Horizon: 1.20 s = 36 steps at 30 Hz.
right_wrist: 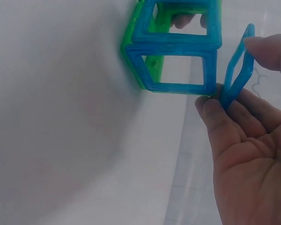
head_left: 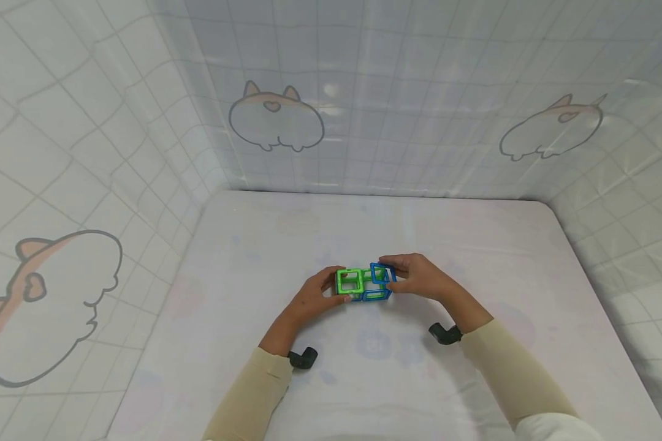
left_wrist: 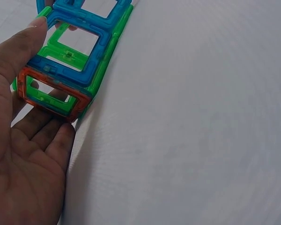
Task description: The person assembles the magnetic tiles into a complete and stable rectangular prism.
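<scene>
A hollow two-cube-long block of magnetic tiles (head_left: 360,282) lies on the table, with green, blue and orange square frames. My left hand (head_left: 311,298) grips its left end. In the left wrist view the thumb lies at the edge of a blue side frame (left_wrist: 61,69), and the fingers pass behind the orange end frame (left_wrist: 80,108). Between thumb and fingertips, my right hand (head_left: 423,279) pinches a loose blue square magnetic tile (right_wrist: 245,77). The tile is tilted beside the block's right end, where a blue end frame (right_wrist: 178,88) faces this hand; its lower corner is close to the block.
A pale cloth covers the table (head_left: 243,257). White tiled-pattern curtains (head_left: 397,135) with cartoon animal drawings rise at the back and both sides. Dark wrist devices (head_left: 303,359) sit at both sleeve cuffs.
</scene>
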Each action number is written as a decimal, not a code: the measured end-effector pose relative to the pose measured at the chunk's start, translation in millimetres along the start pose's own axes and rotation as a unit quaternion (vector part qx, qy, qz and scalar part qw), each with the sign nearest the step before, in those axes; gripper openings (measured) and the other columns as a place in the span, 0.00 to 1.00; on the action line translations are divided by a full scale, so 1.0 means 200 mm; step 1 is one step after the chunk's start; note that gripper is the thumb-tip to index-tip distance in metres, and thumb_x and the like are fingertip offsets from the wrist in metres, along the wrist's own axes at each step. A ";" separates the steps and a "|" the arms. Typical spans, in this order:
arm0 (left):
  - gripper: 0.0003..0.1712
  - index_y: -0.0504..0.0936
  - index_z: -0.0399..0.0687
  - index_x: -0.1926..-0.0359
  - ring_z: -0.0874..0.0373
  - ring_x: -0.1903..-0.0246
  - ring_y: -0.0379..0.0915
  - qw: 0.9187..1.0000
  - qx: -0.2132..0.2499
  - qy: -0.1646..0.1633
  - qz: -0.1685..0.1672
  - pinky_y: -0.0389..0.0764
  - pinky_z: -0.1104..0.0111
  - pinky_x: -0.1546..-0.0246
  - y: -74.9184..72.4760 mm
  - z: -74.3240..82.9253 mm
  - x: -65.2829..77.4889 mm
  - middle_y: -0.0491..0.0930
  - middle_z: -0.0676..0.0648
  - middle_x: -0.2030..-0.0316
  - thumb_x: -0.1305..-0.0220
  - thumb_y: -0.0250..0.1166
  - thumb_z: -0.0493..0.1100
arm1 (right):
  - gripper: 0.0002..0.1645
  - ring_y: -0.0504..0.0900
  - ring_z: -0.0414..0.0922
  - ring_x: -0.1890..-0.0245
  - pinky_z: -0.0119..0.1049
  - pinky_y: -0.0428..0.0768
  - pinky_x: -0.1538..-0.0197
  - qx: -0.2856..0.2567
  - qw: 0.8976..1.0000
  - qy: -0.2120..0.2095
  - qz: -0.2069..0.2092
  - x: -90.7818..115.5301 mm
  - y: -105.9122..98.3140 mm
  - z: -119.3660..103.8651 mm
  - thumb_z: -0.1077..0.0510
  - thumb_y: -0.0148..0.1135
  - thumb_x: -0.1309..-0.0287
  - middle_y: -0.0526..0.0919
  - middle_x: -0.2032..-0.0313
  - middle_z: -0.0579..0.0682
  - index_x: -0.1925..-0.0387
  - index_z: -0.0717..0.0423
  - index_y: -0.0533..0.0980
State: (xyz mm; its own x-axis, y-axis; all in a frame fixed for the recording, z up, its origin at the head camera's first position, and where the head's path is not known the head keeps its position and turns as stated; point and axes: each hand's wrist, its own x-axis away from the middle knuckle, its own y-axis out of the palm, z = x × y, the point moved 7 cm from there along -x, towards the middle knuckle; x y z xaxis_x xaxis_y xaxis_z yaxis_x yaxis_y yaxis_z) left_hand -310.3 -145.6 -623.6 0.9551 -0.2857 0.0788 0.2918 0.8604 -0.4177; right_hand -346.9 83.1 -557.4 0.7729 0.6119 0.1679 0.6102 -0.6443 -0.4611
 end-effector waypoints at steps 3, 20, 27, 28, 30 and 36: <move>0.46 0.68 0.66 0.31 0.52 0.31 0.65 1.000 -0.001 -0.004 0.001 0.69 0.59 0.32 0.00 0.00 0.00 0.67 0.52 0.30 0.49 0.74 0.68 | 0.42 0.69 0.53 0.31 0.42 0.74 0.35 -0.007 1.000 -0.002 0.002 0.00 0.01 0.00 0.62 0.71 0.45 0.69 0.31 0.57 0.30 0.62 0.66; 0.47 0.68 0.65 0.30 0.50 0.31 0.66 1.000 -0.010 0.012 0.002 0.69 0.58 0.32 0.00 0.00 0.00 0.67 0.50 0.30 0.49 0.72 0.69 | 0.41 0.73 0.50 0.33 0.44 0.76 0.36 0.057 0.998 -0.030 0.021 0.00 0.06 -0.01 0.59 0.71 0.46 0.72 0.32 0.54 0.30 0.57 0.68; 0.47 0.67 0.65 0.30 0.50 0.32 0.66 1.000 -0.013 0.015 0.000 0.69 0.58 0.32 0.01 -0.01 0.00 0.67 0.49 0.29 0.48 0.72 0.68 | 0.40 0.72 0.48 0.33 0.43 0.75 0.36 0.063 0.997 -0.047 0.025 0.00 0.07 0.00 0.61 0.72 0.46 0.73 0.33 0.53 0.31 0.56 0.69; 0.46 0.67 0.65 0.30 0.51 0.32 0.66 1.000 -0.012 0.015 0.001 0.69 0.58 0.32 0.01 -0.01 0.00 0.67 0.50 0.29 0.48 0.72 0.68 | 0.40 0.72 0.48 0.33 0.43 0.75 0.36 0.063 0.996 -0.051 0.027 0.00 0.07 0.00 0.61 0.72 0.46 0.73 0.33 0.53 0.32 0.56 0.70; 0.46 0.67 0.66 0.30 0.50 0.31 0.66 1.000 -0.015 0.017 0.001 0.69 0.57 0.32 0.01 -0.01 0.00 0.67 0.49 0.29 0.48 0.72 0.68 | 0.39 0.72 0.48 0.33 0.44 0.75 0.36 0.063 0.996 -0.055 0.030 0.00 0.07 0.00 0.61 0.72 0.47 0.74 0.34 0.53 0.32 0.56 0.71; 0.47 0.67 0.66 0.30 0.50 0.32 0.66 1.000 -0.019 0.017 0.004 0.69 0.58 0.32 0.00 -0.02 -0.01 0.67 0.49 0.29 0.48 0.72 0.69 | 0.43 0.73 0.50 0.33 0.45 0.76 0.36 0.074 0.995 -0.061 0.039 -0.01 0.07 -0.01 0.60 0.72 0.47 0.74 0.33 0.54 0.30 0.60 0.66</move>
State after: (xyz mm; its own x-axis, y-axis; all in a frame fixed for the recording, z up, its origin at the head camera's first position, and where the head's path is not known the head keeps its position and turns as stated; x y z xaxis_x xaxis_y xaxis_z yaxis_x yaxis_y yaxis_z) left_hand -312.2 -145.7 -626.9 0.9548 -0.2938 0.0456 0.2821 0.8464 -0.4517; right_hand -338.7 72.2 -563.0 0.7844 0.6198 0.0241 0.5103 -0.6229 -0.5929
